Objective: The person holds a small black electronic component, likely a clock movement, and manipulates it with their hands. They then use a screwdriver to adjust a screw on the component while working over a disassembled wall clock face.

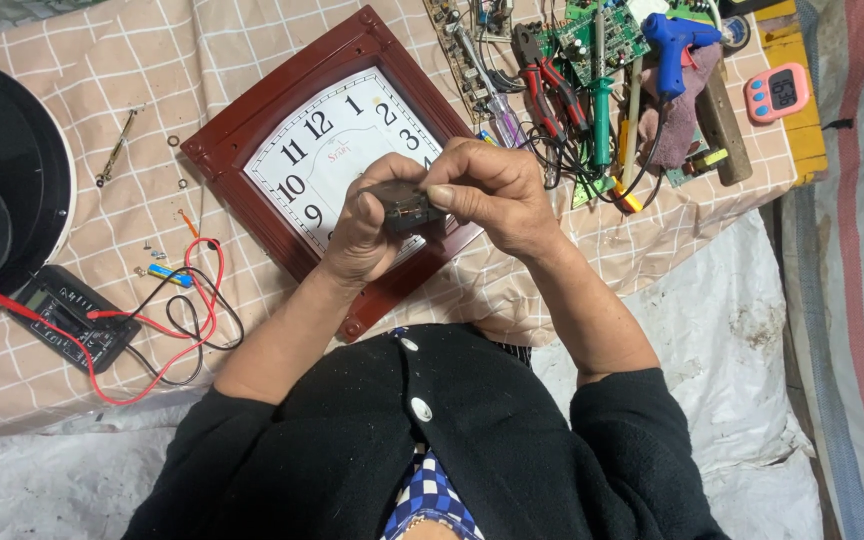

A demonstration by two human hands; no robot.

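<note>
Both hands, left hand (367,232) and right hand (487,190), pinch small black module (410,210) between fingertips, above wall clock (322,150)

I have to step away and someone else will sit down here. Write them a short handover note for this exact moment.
Left hand and right hand: both pinch a small dark boxy part, held above the wall clock.
The clock lies face up on the checked cloth; its hands cannot be made out.
Multimeter with red and black leads lies at left; screwdrivers, pliers, circuit boards and blue glue gun lie at upper right.
Done: part is off the table, in hand.
Left: part not yet set down or fitted anywhere.
</note>
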